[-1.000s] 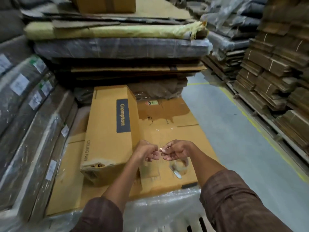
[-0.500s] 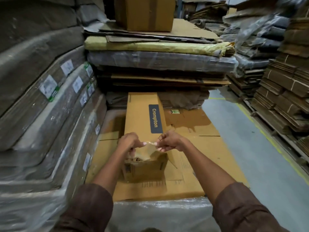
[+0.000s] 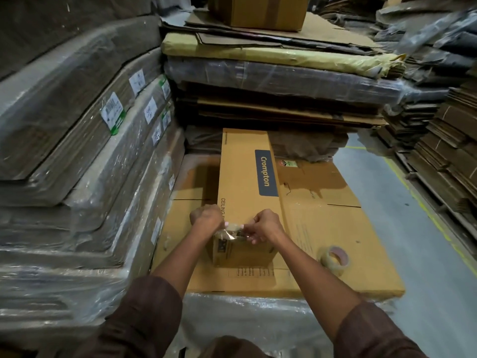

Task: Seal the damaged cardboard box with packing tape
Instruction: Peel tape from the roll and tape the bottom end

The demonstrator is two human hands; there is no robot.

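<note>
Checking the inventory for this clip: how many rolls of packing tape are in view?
1. The tape roll lies on the flat cardboard sheet, right of the Crompton box and beside the right forearm. Others could be hidden behind the stacks.

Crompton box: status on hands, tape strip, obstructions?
Left hand, right hand pinch tape strip over near end of Crompton box. Tape roll idle at right. Nothing obstructing.

Shrink-wrapped cardboard stacks [image 3: 85,161] are piling up on the left, flattened cartons [image 3: 449,156] sitting right, grey floor [image 3: 413,228] between.
</note>
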